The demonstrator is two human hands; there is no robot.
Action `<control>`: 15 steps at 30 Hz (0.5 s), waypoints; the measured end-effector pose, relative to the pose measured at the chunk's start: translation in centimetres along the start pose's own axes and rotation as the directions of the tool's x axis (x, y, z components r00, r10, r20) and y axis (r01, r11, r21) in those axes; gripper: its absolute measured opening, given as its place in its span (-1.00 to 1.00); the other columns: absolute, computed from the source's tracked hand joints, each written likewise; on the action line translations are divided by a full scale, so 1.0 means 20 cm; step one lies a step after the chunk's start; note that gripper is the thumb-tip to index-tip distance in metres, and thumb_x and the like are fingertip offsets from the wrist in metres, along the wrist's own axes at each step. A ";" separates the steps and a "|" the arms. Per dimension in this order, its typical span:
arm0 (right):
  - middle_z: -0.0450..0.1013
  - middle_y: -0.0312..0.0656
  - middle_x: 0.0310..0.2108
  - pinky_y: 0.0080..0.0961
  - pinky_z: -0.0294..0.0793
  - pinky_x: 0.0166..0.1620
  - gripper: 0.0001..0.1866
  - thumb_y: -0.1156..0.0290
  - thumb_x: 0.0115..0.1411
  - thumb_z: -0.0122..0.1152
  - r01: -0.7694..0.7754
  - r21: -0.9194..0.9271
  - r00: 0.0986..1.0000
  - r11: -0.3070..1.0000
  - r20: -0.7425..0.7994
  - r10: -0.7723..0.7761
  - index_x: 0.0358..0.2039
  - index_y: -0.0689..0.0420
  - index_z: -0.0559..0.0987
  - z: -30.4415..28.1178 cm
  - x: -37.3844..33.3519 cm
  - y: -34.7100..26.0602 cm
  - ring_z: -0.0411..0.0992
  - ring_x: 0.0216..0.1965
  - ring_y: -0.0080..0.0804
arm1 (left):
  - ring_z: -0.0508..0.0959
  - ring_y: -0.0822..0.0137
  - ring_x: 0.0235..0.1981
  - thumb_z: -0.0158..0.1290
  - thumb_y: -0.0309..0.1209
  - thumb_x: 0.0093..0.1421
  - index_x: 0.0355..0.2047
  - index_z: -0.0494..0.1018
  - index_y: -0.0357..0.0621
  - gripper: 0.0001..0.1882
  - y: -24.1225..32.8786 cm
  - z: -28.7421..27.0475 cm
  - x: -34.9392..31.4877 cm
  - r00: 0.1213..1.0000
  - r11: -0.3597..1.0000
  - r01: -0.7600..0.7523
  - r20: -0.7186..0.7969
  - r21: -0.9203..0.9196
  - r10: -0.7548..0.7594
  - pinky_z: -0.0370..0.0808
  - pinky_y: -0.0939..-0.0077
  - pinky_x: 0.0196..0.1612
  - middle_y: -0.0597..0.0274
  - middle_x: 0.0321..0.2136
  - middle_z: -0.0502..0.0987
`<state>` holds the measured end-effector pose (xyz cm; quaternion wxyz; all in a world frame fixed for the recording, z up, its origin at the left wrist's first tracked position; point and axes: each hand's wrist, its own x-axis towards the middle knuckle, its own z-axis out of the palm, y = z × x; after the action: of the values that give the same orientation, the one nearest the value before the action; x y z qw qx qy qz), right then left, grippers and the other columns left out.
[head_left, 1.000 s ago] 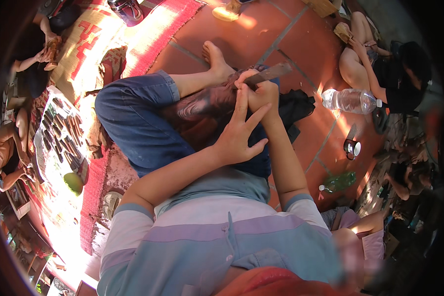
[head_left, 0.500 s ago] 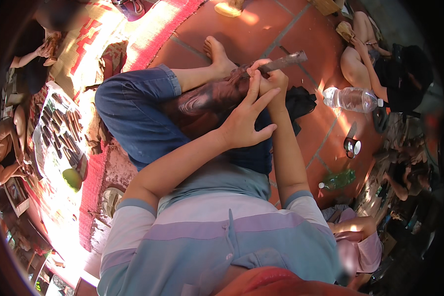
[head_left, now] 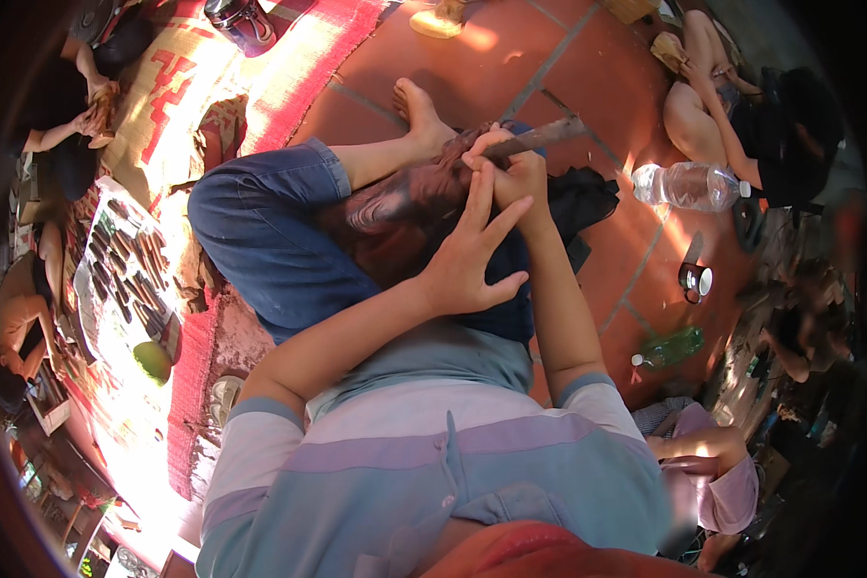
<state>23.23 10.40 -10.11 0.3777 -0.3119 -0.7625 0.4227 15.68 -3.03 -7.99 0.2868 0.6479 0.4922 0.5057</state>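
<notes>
A dark reddish-brown carved wood piece (head_left: 405, 200) with grooved, wavy lines rests across my crossed legs. My right hand (head_left: 518, 178) is closed round a flat, dark bar-like tool (head_left: 549, 133), whose free end sticks out up and to the right. The tool's other end meets the wood, and its tip is hidden by my fingers. My left hand (head_left: 467, 252) has its fingers stretched and the thumb spread. Its fingertips reach to my right hand beside the tool; whether they touch the tool itself I cannot tell.
On the left mat (head_left: 191, 405), many dark-handled tools (head_left: 125, 255) lie on a white sheet near a green round fruit (head_left: 151, 362). To the right are a clear bottle (head_left: 689, 186), a cup (head_left: 696, 281) and a green bottle (head_left: 669, 348) on tiles. Other people sit around.
The tool's free end has shifted slightly left and down. Both hands have moved a little with it, and the left fingers remain stretched. The whole view has shifted slightly.
</notes>
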 end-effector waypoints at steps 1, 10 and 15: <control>0.46 -0.31 -0.58 -0.62 0.40 -0.43 -0.90 0.49 0.02 0.34 -0.045 0.005 0.999 0.999 0.011 0.045 -0.47 0.15 0.56 0.01 -0.01 0.00 0.44 -0.52 -0.61 | -0.25 -0.21 0.39 0.24 -0.35 -0.04 0.34 0.00 -0.18 -0.04 -0.01 0.02 -0.02 1.000 1.000 -0.012 -0.007 0.025 0.012 -0.02 0.13 0.34 -0.41 0.34 -0.35; 0.53 -0.32 -0.40 -0.45 0.35 0.09 -0.85 0.59 -0.01 0.41 -0.066 0.181 0.998 0.981 0.022 0.062 -0.47 0.15 0.57 -0.01 -0.07 0.15 0.44 0.03 -0.40 | -0.30 -0.24 0.39 0.25 -0.32 -0.06 0.33 0.00 -0.18 -0.02 0.00 0.05 -0.03 0.993 0.994 -0.001 0.114 0.108 -0.011 0.00 0.13 0.33 -0.41 0.34 -0.37; 0.55 -0.32 -0.39 -0.47 0.35 0.10 -0.89 0.62 0.01 0.37 -0.192 0.375 0.976 0.907 -0.023 0.216 -0.49 0.18 0.59 -0.01 -0.05 0.18 0.37 0.14 -0.28 | -0.30 -0.28 0.38 0.26 -0.32 -0.06 0.33 0.01 -0.15 -0.03 -0.06 0.04 0.06 0.991 0.999 0.023 0.131 0.024 -0.026 0.00 0.13 0.34 -0.43 0.33 -0.37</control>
<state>24.51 11.28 -13.41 0.4075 -0.3262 -0.6196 0.5862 16.07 -1.30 -8.92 0.3174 0.6770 0.4858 0.4526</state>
